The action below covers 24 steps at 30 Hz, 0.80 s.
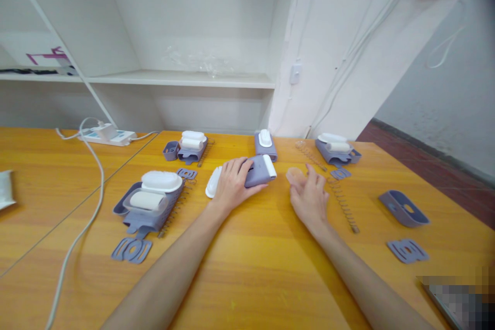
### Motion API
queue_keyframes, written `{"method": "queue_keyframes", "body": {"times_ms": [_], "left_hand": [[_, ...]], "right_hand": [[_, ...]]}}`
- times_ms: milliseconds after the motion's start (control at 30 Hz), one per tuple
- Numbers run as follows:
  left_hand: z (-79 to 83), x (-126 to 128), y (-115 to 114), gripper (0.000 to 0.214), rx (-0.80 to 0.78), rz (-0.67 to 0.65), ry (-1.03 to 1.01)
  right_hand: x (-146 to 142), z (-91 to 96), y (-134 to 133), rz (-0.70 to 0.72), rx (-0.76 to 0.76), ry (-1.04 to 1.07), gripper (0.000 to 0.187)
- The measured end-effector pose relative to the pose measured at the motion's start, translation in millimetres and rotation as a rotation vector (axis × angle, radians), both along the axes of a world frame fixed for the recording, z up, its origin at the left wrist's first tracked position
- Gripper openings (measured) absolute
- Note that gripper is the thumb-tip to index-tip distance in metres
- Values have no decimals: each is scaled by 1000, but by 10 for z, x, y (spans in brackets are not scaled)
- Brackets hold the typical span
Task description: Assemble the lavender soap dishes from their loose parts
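My left hand (235,181) is wrapped round a purple-grey plastic housing (258,171) with a white end, held tilted above the table. A white oval part (213,183) lies just left of that hand, partly hidden by it. My right hand (310,197) has its fingers closed on a small translucent plastic piece (296,176), slightly blurred; its exact kind does not show. Right of this hand a long coil spring (345,208) lies on the table. Behind the hands stands another purple-grey housing (266,150) with a white part on top.
Sets of housings and white parts lie at the left (160,181), back left (193,142) and back right (333,146). A purple-grey cap (404,208) and flat plate (408,251) are at right. A white cable (101,185) runs from a power strip (112,137) along the left.
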<state>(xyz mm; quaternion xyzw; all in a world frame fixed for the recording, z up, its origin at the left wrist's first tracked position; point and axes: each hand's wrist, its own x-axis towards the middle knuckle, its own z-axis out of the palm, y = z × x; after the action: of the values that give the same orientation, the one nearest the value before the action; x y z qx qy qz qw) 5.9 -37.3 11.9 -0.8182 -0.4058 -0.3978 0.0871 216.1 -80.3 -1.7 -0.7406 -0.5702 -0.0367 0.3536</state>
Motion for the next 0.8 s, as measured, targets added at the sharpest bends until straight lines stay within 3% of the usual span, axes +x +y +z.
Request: {"method": "queue_keyframes", "body": {"times_ms": [167,267,433,600,800], "left_hand": [[8,-14,5,60,-5,27,1],[7,-31,17,60,-18,48,1],[10,-42,18,61,-48,16,23],[23,-16,-12,59,-43,-105,136],[29,4,-35,59,-15,-162,171]], "right_hand": [[-66,-20,-26,515,54,210,73],[-114,-11,-75,687,28,254,76],[-124,8,-57,627,67,534,78],[-119,32,25,564,144,894,72],[-108,80,46,441,116,913,51]]}}
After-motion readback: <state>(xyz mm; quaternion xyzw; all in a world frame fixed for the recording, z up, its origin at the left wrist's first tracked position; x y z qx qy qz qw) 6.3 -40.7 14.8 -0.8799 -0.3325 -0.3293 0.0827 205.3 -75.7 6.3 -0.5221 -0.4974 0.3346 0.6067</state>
